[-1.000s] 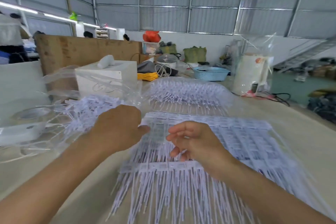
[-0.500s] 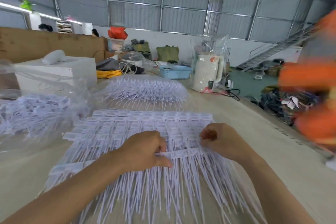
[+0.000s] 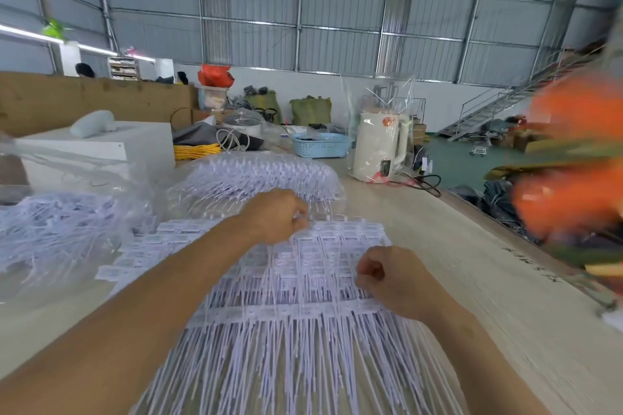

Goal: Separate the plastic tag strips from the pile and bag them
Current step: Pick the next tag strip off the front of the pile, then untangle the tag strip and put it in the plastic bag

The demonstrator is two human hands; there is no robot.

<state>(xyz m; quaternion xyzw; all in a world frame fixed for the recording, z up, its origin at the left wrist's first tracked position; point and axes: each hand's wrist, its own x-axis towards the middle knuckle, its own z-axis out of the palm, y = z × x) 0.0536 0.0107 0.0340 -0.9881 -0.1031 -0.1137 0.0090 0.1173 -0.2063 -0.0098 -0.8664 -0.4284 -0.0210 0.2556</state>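
Note:
A flat pile of white plastic tag strips point(image 3: 303, 310) lies spread on the table in front of me, long thin tails pointing toward me. My left hand point(image 3: 274, 214) reaches over the far edge of the pile, fingers pinched on a strip there. My right hand point(image 3: 392, 280) rests on the pile's right side, fingers curled on the strips. A clear plastic bag point(image 3: 67, 229) with more strips inside lies at the left. Another bagged bundle of strips point(image 3: 259, 175) sits behind the pile.
A white box point(image 3: 101, 152) stands at back left, a blue basket point(image 3: 320, 145) and a white kettle wrapped in plastic point(image 3: 377, 148) at the back. The pale table point(image 3: 488, 280) ends at the right. A blurred orange shape point(image 3: 573, 185) fills the right edge.
My left hand has moved from the near band of strips forward to the pile's far edge. My right hand has stayed on the pile's right side. The camera has turned slightly.

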